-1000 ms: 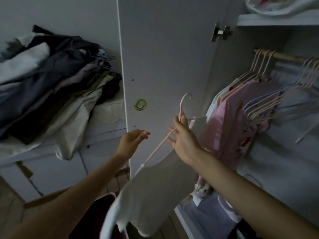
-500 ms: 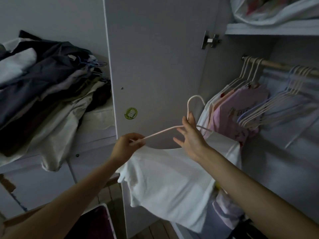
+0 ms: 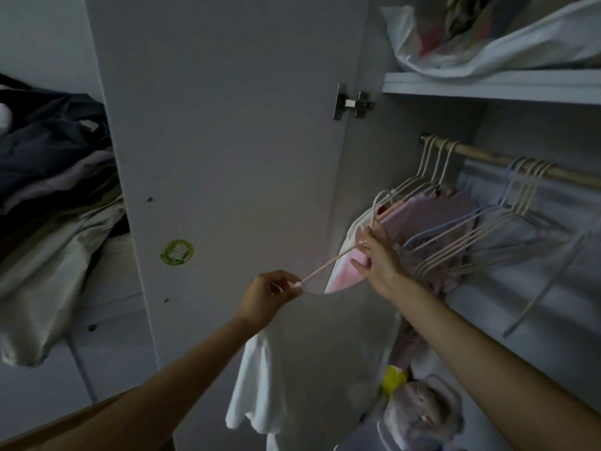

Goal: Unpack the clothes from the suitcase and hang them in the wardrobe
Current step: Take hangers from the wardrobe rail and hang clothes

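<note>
One white garment (image 3: 312,359) hangs on one pale hanger (image 3: 328,263) in front of the open wardrobe door (image 3: 227,157), near the left edge of the hanging space. The hanger's long axis runs diagonally, from its low end at the near left up to its hook at the far right. The hook (image 3: 379,203) points upward and curves over toward the right, just beside the hung pink clothes (image 3: 422,219). The garment drapes straight down from the hanger, its hem toward the floor.

The left hand (image 3: 266,296) pinches the low left tip of the hanger together with the shoulder of the garment, fingers curled round it. The right hand (image 3: 377,255) grasps the hanger at the base of the hook, thumb and forefinger closed on the wire, the remaining fingers spread.

One wooden rail (image 3: 520,162) crosses the wardrobe at the right. Two groups of hangers sit on it: a left group of about four carrying the pink clothes, and a right group of empty hangers (image 3: 507,229), tightly bunched, whose exact count cannot be told; at least one is blue.

One shelf (image 3: 487,87) above the rail holds one plastic bag (image 3: 487,37). One green round sticker (image 3: 177,252) is on the door. One pile of dark and pale clothes (image 3: 55,190) lies at the far left.
</note>
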